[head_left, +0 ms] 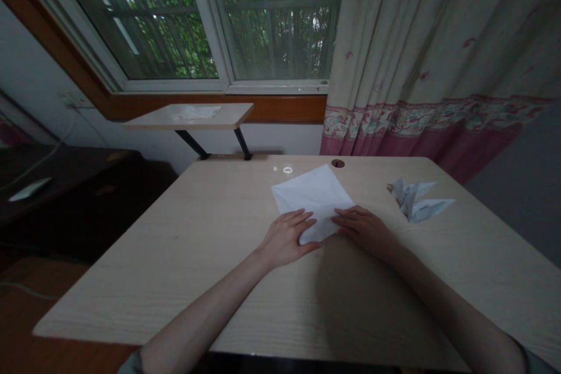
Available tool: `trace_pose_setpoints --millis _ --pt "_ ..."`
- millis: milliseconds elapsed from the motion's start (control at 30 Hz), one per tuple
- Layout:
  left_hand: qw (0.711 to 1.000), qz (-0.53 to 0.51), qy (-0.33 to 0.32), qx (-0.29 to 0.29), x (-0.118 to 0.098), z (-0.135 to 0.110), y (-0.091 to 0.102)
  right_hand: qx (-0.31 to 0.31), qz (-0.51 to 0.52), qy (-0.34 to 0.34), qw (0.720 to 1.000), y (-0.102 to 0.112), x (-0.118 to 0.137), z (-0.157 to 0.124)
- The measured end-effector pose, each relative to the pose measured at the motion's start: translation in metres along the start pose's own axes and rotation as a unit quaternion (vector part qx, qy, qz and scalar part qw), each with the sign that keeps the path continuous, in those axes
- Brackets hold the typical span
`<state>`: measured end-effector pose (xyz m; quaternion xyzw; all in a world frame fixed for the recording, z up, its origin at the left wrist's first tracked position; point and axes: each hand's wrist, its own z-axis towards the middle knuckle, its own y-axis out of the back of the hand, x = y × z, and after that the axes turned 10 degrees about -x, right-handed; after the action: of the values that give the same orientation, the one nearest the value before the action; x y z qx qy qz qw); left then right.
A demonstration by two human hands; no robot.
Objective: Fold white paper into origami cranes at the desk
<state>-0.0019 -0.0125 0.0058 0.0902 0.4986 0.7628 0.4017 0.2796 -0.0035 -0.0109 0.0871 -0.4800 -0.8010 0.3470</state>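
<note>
A white sheet of paper (313, 190) with faint crease lines lies on the light wooden desk (175, 269), turned so one corner points away from me. My left hand (291, 234) rests on its near left part, fingers stretched across the paper and thumb by the near edge. On the near right part lies my right hand (362, 228), its fingers extended flat over the sheet. To the right of it stands a folded paper crane (412, 198) with printed or marked wings, apart from both hands.
A small raised shelf (236, 114) on black supports stands at the desk's back left, bearing some whitish paper (199, 111). A round cable hole (338, 163) lies near the back edge. Behind are a window and a floral curtain (394, 70). A dark surface (65, 175) stands left.
</note>
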Motion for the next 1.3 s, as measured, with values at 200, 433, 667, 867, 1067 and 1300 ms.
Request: trace_pose_setpoints --millis 200,433,667,867,1067,1300 --pt "1.000 0.009 -0.003 0.026 0.001 0.001 0.001 -0.006 0.004 0.002 1.000 -0.002 0.000 -0.001" --pt "1.000 -0.018 -0.013 0.018 0.004 0.000 -0.001 -0.015 -0.002 0.015 1.000 -0.001 0.002 0.000" --pt "0.999 -0.031 0.014 0.002 0.000 0.003 0.006 -0.024 -0.024 0.028 0.999 0.000 0.008 0.002" --pt "1.000 -0.026 0.008 0.004 0.000 0.004 0.007 -0.068 -0.002 0.022 0.997 0.002 0.006 0.001" --pt "0.999 -0.038 0.026 0.002 0.002 0.003 0.006 -0.094 0.012 -0.005 0.995 0.007 -0.001 -0.002" --pt "0.997 -0.063 0.042 -0.015 0.004 0.004 0.005 -0.106 0.034 -0.076 0.991 -0.001 -0.010 -0.005"
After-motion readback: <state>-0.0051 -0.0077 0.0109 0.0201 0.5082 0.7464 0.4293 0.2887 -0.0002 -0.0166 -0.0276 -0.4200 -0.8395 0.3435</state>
